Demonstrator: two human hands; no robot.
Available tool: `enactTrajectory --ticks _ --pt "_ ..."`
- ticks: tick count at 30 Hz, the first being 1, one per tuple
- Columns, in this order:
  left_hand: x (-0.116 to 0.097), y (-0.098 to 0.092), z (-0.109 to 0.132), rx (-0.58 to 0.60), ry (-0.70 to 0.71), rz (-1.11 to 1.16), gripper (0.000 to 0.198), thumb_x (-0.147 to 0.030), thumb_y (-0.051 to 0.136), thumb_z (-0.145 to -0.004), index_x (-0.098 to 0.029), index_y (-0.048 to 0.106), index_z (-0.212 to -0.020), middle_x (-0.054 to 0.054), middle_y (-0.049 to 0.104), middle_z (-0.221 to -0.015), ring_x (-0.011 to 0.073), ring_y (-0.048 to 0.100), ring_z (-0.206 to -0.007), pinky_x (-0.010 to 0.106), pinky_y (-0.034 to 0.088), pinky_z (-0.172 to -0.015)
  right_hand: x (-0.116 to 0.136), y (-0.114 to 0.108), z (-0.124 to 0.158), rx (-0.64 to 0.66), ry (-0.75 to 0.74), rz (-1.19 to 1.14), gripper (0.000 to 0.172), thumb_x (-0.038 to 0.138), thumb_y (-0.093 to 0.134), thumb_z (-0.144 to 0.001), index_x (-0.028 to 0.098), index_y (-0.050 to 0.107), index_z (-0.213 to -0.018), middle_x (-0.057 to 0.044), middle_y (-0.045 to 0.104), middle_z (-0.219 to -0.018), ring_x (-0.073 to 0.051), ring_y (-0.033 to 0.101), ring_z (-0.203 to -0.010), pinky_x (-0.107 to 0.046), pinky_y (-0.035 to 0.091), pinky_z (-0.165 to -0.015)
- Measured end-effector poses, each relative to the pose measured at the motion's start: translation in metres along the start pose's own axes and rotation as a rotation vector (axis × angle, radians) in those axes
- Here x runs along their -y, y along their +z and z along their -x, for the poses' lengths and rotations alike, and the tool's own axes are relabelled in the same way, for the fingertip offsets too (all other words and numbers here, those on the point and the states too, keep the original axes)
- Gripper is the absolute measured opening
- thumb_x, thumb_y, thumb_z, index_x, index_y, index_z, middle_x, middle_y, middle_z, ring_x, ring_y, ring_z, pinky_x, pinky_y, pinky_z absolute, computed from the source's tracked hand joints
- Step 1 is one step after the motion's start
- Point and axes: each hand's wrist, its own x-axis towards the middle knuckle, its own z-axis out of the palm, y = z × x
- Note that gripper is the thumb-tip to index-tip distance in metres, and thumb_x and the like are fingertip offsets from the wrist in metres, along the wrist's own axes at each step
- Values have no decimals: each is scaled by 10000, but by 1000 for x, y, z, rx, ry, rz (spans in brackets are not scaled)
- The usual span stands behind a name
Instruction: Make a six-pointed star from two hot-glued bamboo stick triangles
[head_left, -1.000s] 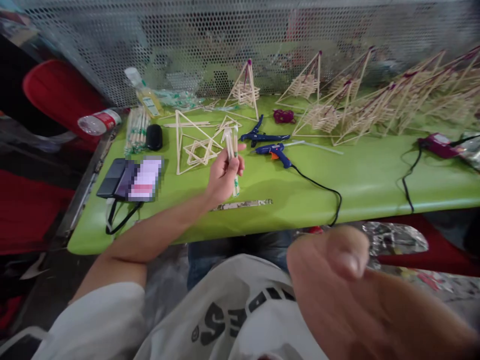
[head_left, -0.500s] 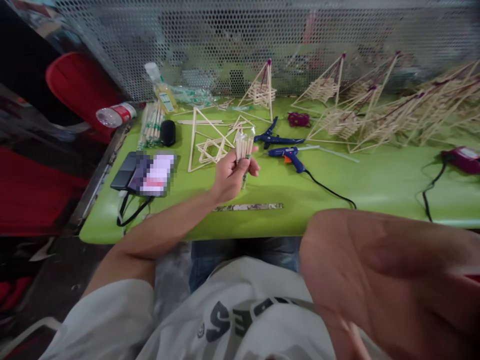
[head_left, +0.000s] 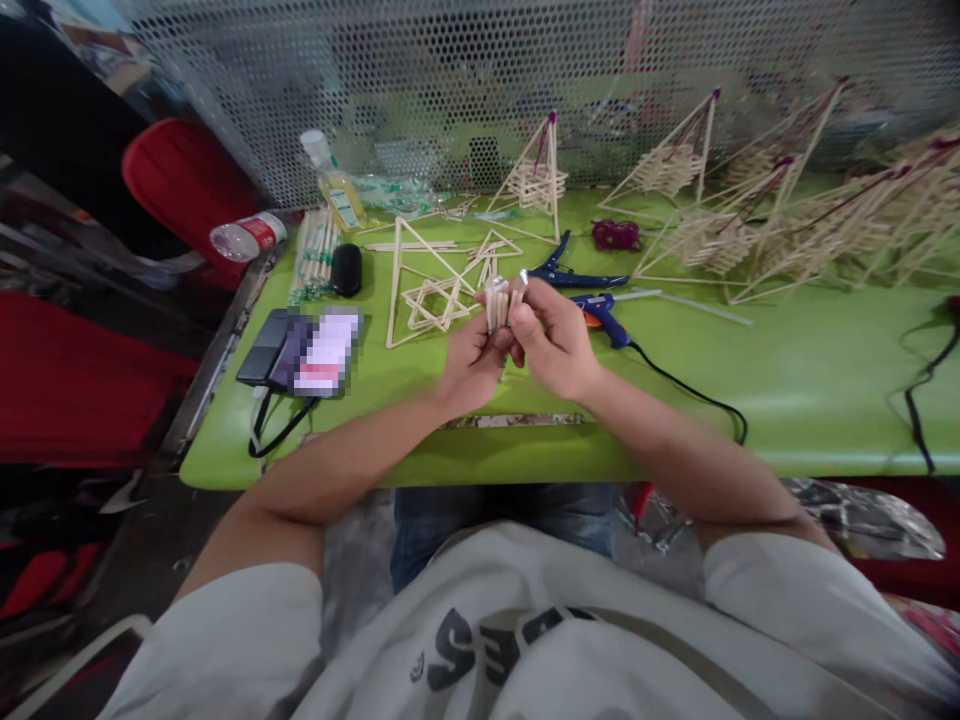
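A small bunch of wooden chopsticks [head_left: 496,306] in clear wrappers stands upright in my left hand [head_left: 466,368], its fingers closed round them. My right hand [head_left: 556,342] meets it from the right, thumb and fingers pinched on the wrapped end of a chopstick at the bunch's edge. Just beyond my hands lies a flat frame of glued sticks [head_left: 396,290] with a star-shaped stick piece [head_left: 439,305] beside it. A blue glue gun [head_left: 611,322] lies partly behind my right hand, and dark blue cutters [head_left: 570,277] rest past my fingertips.
Wrapped chopsticks [head_left: 315,255], a black case [head_left: 346,270], a bottle of yellow liquid [head_left: 341,195] and a phone [head_left: 328,350] occupy the left. Purple cord [head_left: 615,236] and several stick pyramids [head_left: 667,170] stand right. A perforated metal panel [head_left: 420,60] closes the back.
My right hand has come from close in front of the camera at lower right to the bunch and now pinches a chopstick there. My left hand still holds the bunch.
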Motion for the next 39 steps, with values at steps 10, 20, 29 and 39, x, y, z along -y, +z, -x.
enactTrajectory --ticks 10,20,29,39 --pt "29 -11 4 99 -37 -180 375 -574 660 -1176 -229 748 -1060 23 733 -879 202 722 -826 352 582 -688 -8 15 2 -19 20 9 570 754 501 -1218 278 665 -951 -102 824 -1016 -292 781 -1024 -499 658 -943" --pt "51 -18 11 188 -206 -143 369 -511 743 -1172 -206 693 -972 9 688 -773 138 626 -679 287 521 -594 -43 15 20 15 168 -155 606 785 556 -1194 244 637 -931 -79 777 -932 -180 713 -789 -346 642 -727" --pt "19 -14 12 327 -396 1 567 -743 691 -1147 -228 641 -915 16 674 -746 151 662 -652 326 618 -617 -27 -6 14 17 142 -296 600 855 601 -1138 268 716 -1178 -97 845 -1188 -175 770 -784 -359 706 -716" --pt "-15 9 13 384 -652 237 622 -794 776 -1071 -209 614 -935 -20 643 -696 147 679 -614 342 686 -680 -18 -33 2 -244 106 -238 574 755 630 -1178 262 736 -904 -76 851 -940 -288 888 -992 -499 702 -955"
